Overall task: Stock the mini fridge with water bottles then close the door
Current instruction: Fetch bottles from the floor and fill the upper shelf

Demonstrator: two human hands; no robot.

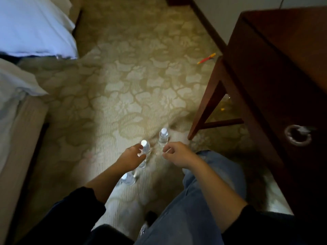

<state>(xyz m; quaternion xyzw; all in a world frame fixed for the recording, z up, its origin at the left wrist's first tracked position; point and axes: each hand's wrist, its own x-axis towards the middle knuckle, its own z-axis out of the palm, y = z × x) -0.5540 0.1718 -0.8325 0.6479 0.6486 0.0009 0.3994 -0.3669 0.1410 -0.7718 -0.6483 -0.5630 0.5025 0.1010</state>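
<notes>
Patterned carpet (pixel 141 76) across the floor, beige with a paler flower design. On the left, bed (pixel 26 32) with white linen hanging over its edge. On the right, dark wooden cabinet (pixel 274 68) on slanted legs, with a metal ring pull (pixel 298 135) on its front. Just beside the cabinet's far leg, red and yellow pen (pixel 206 58) lying on the carpet.

Three small clear bottles upright on the carpet in a loose diagonal row, each closed with a white cap and holding clear water; fill level lost in blur. Alone near the cabinet's front leg, far bottle (pixel 163 137). Just beside it, leftward and closer to the body, mid bottle (pixel 146 150). Closest of all, near bottle (pixel 128 179), partly hidden under the left forearm.

Reaching down to the mid bottle, left hand (pixel 131 157): forefinger curled beside the cap, thumb below the neck on the other side, bottle shoulder between them. Firm pinch or mere touch: cannot tell through the blur. Base on the carpet or lifted: cannot tell either.

Hovering just beside the far bottle, right hand (pixel 177 153): fingers loosely curled, nothing held, contact with the plastic unclear.

Dark sleeves (pixel 76 209) ending at mid-forearm on both arms. Below the right arm, bent knee in blue jeans (pixel 203 209). Low in the view, between sleeve and jeans, something clear and bottle-like, too blurred to name.
</notes>
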